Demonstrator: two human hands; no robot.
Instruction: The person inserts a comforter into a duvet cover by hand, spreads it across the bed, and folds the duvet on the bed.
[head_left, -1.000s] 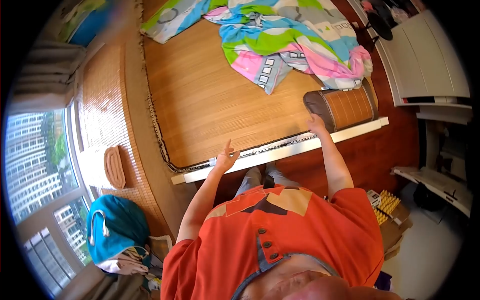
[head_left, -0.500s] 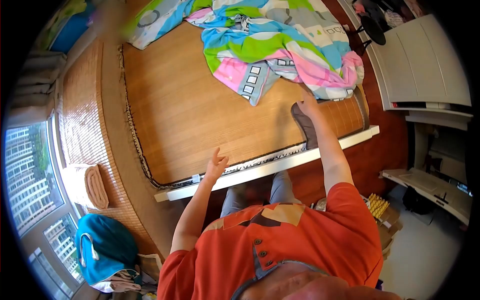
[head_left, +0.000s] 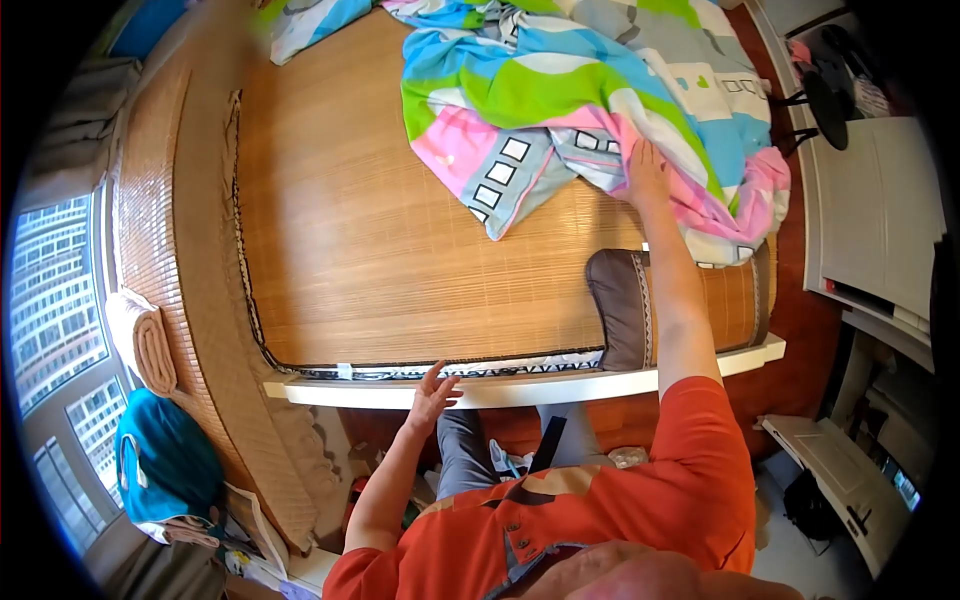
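Note:
My right hand (head_left: 648,174) reaches over the bed and lies on the pink edge of a crumpled quilt (head_left: 560,90). Its fingers look stretched out against the cloth; I see no clear grip. The quilt is patterned in green, blue, white, pink and grey. Below my right forearm is a pillow (head_left: 622,310) with a brown border and a woven top, partly hidden by the arm. My left hand (head_left: 433,396) hovers by the white bed rail (head_left: 520,390), fingers apart, holding nothing. A tan woven mat (head_left: 350,220) covers the mattress.
A window ledge with a bamboo mat (head_left: 150,200) runs along the left, bearing a rolled towel (head_left: 150,345) and a teal bag (head_left: 165,455). On the right stand a black stool (head_left: 825,110), a white cabinet (head_left: 870,200) and an open cabinet door (head_left: 835,480).
My right hand has moved from beside the pillow, further out onto the quilt's pink edge. My left hand stays near the rail. The view has shifted, and more of the pillow shows.

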